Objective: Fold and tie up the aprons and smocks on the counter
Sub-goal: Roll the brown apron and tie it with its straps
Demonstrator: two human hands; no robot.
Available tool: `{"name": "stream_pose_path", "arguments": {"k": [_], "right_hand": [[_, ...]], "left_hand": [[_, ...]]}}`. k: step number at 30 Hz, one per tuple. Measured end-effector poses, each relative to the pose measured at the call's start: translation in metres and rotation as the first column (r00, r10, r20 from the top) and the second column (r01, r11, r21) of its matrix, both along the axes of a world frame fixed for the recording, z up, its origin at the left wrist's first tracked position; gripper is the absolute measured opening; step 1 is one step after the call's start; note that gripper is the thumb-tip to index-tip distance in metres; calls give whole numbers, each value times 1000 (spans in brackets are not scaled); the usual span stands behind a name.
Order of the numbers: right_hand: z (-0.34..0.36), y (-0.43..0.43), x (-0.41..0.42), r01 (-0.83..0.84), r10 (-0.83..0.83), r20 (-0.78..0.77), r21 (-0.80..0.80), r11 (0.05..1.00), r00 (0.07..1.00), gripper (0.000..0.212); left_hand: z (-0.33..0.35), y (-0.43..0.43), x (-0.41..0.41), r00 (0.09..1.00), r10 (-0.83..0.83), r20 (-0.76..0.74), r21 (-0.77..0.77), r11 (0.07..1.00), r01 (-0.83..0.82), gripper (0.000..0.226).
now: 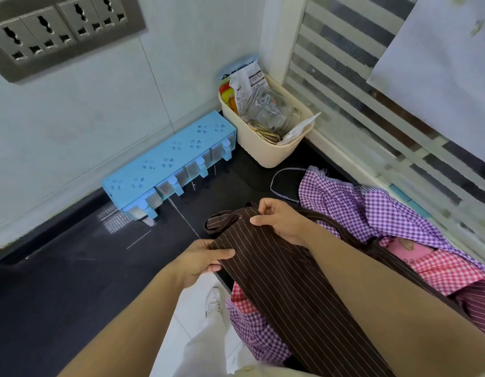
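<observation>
While the dark tabletop carries a heap of checked smocks at right, the brown apron drapes over its front edge, left hand gripping its side, right hand pinching its top.

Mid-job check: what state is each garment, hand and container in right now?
brown striped apron: partly folded into a long strip, hanging past the counter edge, not tied.
left hand: pinches the apron's side edge.
right hand: pinches its top edge.
purple checked smock: crumpled, unfolded.
pink checked smock: crumpled, partly buried.
cream basket: upright, full.
blue seasoning box: drawers shut.
</observation>
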State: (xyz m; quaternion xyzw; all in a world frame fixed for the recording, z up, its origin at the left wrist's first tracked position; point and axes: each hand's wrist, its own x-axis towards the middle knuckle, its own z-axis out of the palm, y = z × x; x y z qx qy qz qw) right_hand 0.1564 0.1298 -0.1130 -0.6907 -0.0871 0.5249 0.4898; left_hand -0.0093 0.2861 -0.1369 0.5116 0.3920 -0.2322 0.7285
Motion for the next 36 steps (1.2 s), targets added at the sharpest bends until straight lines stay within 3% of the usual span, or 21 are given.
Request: {"name": "stream_pose_path", "arguments": {"k": [3, 5, 8, 10, 12, 14, 16, 18, 20, 22, 24, 26, 29, 31, 36], "right_hand": [[1, 5, 11, 93, -94, 91, 17, 995, 991, 25], [1, 14, 16, 101, -106, 145, 43, 994, 984, 30], [-8, 28, 9, 9, 8, 268, -61, 998, 963, 31], [-19, 32, 2, 4, 43, 347, -133, 991, 937, 32], [-23, 31, -3, 21, 34, 383, -139, 990, 923, 33], [-21, 22, -3, -12, 77, 419, -156, 988, 905, 34], [-20, 4, -2, -34, 125, 467, -197, 980, 875, 30], [-18, -25, 0, 46, 97, 526, -252, 967, 845, 22], [-16, -54, 3, 149, 68, 576, -322, 935, 814, 15], [-11, -83, 4, 168, 118, 599, -400, 901, 792, 14], [-7, -110, 2, 96, 220, 557, -482, 871, 801, 10], [-7, -135, 0, -16, 401, 506, -606, 795, 764, 13], [-10, -156, -4, -69, 598, 506, -725, 686, 621, 28], [-11, -164, -5, -53, 613, 549, -719, 693, 568, 28], [-15, -176, -3, -29, 558, 708, -608, 793, 432, 22]], "left_hand": [[6, 4, 4, 968, 179, 176, 88, 977, -196, 18], [8, 7, 9, 955, 217, 201, 130, 961, -245, 9], [2, 11, 14, 988, 150, 40, 257, 954, -156, 6], [-4, 12, 15, 989, 142, -44, 202, 971, -131, 13], [-7, 13, 15, 985, 170, -41, 169, 972, -161, 19], [-16, 14, 15, 989, 142, -39, 285, 950, -125, 19], [-26, 17, 14, 994, 38, -100, 528, 849, 20, 20], [-27, 11, 17, 989, -28, -145, 764, 632, 130, 29], [-18, 0, 24, 994, -109, -25, 885, 459, 72, 28], [-6, -18, 39, 937, -324, 131, 916, 401, 11, 21], [-2, -39, 57, 793, -582, 180, 921, 383, 72, 18], [-7, -57, 72, 608, -787, 103, 915, 314, 252, 21], [-26, -68, 85, 398, -904, -157, 862, 72, 502, 38], [-35, -69, 92, 378, -897, -229, 854, 1, 520, 38], [-42, -68, 96, 410, -879, -242, 883, -24, 469, 22]]}}
